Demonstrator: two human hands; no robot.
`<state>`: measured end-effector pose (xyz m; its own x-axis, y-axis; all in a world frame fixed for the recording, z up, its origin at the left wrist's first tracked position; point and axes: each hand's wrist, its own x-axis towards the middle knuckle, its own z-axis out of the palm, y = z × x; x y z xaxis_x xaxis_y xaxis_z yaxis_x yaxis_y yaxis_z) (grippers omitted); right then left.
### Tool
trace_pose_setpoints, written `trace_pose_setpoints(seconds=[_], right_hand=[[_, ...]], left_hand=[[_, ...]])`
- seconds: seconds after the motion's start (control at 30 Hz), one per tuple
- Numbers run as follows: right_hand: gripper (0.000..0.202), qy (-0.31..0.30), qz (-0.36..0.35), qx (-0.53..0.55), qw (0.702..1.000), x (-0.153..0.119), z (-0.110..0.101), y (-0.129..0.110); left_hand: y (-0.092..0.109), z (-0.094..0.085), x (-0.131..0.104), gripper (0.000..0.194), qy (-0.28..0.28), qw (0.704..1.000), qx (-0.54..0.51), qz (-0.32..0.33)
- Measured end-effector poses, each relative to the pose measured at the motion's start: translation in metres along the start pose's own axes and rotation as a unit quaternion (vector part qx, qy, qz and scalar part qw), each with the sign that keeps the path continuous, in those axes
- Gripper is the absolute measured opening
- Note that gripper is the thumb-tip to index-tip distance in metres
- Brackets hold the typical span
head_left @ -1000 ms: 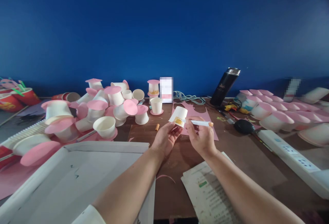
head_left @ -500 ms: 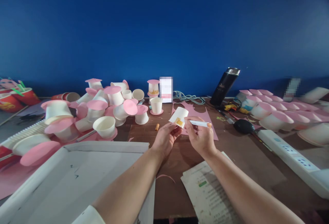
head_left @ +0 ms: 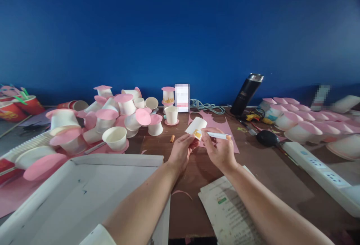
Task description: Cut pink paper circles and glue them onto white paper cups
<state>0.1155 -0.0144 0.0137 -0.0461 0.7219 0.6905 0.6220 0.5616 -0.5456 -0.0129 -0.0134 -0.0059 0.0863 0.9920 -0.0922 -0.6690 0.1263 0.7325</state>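
Note:
A small white paper cup (head_left: 194,124) lies tilted in the fingers of my left hand (head_left: 182,150), which is closed on it. Orange-yellow colouring marks its side near my thumb. My right hand (head_left: 221,149) grips a white marker pen (head_left: 217,135) with an orange end; the pen's other end is at the cup, and its tip is hidden by my fingers. On the table left of my hands lies a small orange cap (head_left: 172,138). Behind them a white cup (head_left: 171,115) stands on a pink disc.
Many white cups with pink discs crowd the left (head_left: 125,104), and more stand in rows at right (head_left: 306,127). A white box lid (head_left: 112,185) fills the front left. Printed paper (head_left: 230,207), a power strip (head_left: 317,174), a black flask (head_left: 246,95) and cut pink paper (head_left: 229,129) lie about.
The cup and marker pen stay in the same grips with hardly any shift. The whole view has slid very slightly to the right.

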Motion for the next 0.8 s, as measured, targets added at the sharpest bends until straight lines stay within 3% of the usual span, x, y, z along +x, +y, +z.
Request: trace_pose_setpoints(seconds=[0.13, 0.3, 0.47, 0.6, 0.8], right_hand=[[0.022, 0.008, 0.007, 0.005, 1.000, -0.0005, 0.0004, 0.0005], [0.021, -0.033, 0.009, 0.011, 0.999, -0.0023, 0.0015, 0.0007], [0.022, 0.004, 0.022, 0.014, 1.000, -0.0023, 0.0025, 0.0019], [0.023, -0.018, 0.016, 0.005, 1.000, -0.0015, 0.0021, 0.0007], [0.025, 0.010, 0.013, -0.003, 1.000, -0.0005, 0.0020, -0.0022]], left_hand=[[0.0002, 0.0006, -0.0004, 0.012, 0.002, 1.000, 0.031, 0.002], [0.0011, 0.0006, -0.0001, 0.015, 0.012, 0.999, 0.037, 0.004], [-0.0003, -0.0009, 0.0012, 0.019, 0.013, 0.999, 0.053, 0.004], [-0.0020, -0.0027, 0.0021, 0.022, 0.006, 0.998, 0.063, 0.009], [-0.0038, -0.0051, 0.0044, 0.022, 0.002, 0.996, 0.090, 0.014]])
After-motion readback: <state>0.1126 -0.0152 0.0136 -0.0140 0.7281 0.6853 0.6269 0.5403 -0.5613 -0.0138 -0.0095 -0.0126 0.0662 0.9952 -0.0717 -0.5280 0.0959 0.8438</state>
